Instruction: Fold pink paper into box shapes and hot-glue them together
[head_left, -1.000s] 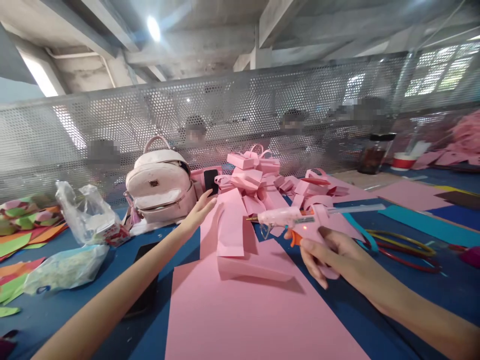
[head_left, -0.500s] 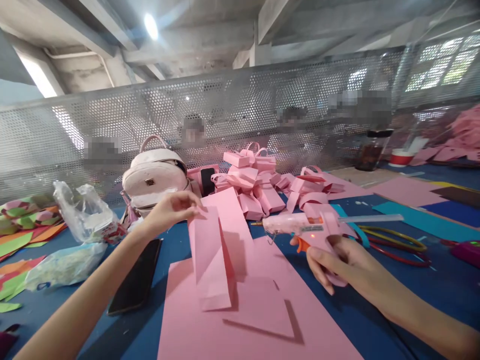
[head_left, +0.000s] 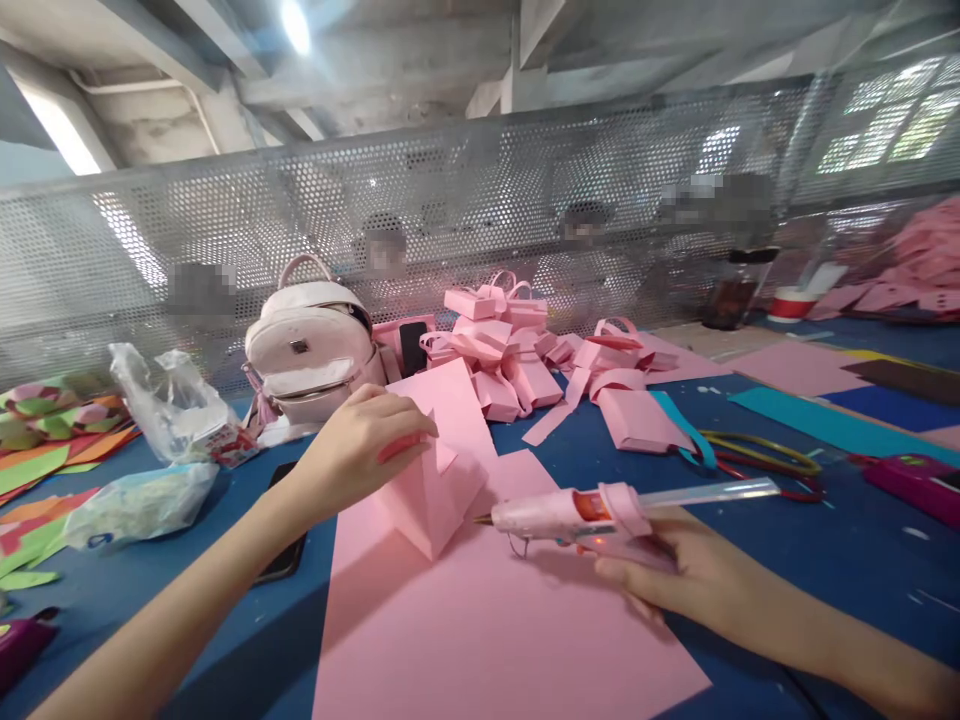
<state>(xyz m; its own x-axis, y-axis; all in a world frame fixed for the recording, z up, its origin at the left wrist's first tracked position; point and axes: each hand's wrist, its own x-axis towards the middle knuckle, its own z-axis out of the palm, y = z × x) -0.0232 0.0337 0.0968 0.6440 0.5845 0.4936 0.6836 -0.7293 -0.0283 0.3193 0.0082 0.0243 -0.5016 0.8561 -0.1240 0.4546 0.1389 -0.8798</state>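
Head view: left hand, grip closed on folded pink paper; right hand, grip wrapped round pink glue gun, nozzle near paper.

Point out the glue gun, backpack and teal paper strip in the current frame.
glue gun (head_left: pixel 546 514): head view, pink barrel behind the nozzle
backpack (head_left: pixel 311 347): head view, front panel
teal paper strip (head_left: pixel 832 422): head view, middle of its flat face

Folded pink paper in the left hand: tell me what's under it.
Under the folded paper, held in the left hand, is a large pink sheet on the blue table. The spot directly beneath is covered, so anything there cannot be seen.
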